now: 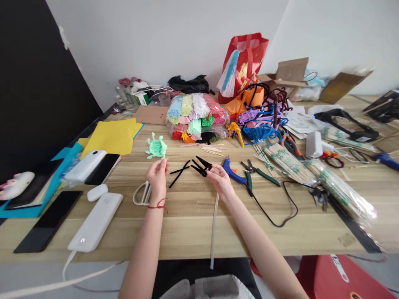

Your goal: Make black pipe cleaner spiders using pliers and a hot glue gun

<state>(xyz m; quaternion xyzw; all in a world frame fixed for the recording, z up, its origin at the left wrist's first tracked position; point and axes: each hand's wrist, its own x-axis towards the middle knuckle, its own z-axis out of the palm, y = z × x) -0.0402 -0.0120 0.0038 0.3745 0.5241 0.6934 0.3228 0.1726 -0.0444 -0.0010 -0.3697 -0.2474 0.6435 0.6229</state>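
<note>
My right hand [220,180] pinches a bent bundle of black pipe cleaners [202,166], its several prongs pointing left. The fingertips of my left hand [158,176] are pressed together; whether anything thin is between them, I cannot make out. Just beyond those fingers is a mint-green pipe-cleaner figure [156,147] with small knobbed limbs. Between my hands, two loose black pipe cleaner pieces [180,172] lie crossed on the wooden table [187,224]. White-handled scissors [142,194] lie left of my left wrist, partly hidden by it.
A blue glue gun [232,171] and green-handled pliers [262,172] lie to the right, with a clear glue stick [214,232] near the front edge. Bagged pipe cleaners [196,114] and a red bag [246,62] stand behind. A white power bank [95,222] and phones lie left.
</note>
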